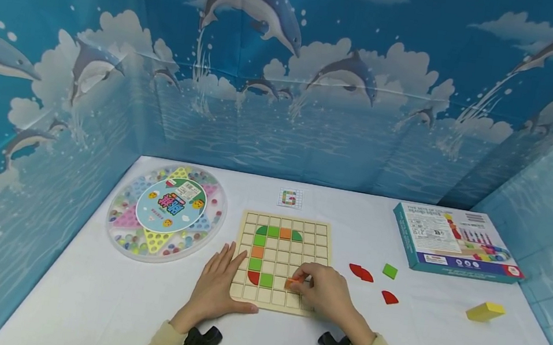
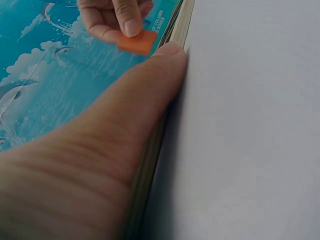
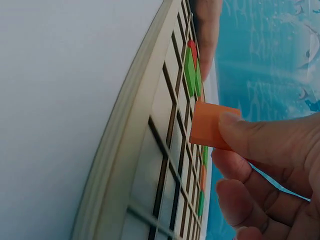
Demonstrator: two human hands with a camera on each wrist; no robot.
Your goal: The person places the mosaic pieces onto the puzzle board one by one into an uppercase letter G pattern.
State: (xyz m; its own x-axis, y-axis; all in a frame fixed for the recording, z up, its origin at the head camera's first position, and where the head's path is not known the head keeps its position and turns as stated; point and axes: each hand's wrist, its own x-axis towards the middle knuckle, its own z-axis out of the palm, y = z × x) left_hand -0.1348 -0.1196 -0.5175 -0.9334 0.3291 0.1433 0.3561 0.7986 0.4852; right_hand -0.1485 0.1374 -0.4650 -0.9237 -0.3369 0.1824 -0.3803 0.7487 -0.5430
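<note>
The right wrist view shows plainly what the head view half hides: the right hand pinching an orange square over the board. The left hand lies spread (thumb against the board's edge). Three red pieces and one green square lie on the counter.

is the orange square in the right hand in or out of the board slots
Out. The right hand pinches the orange square outside the board slots, as the right wrist view shows. Edge contact: cannot tell.
</note>
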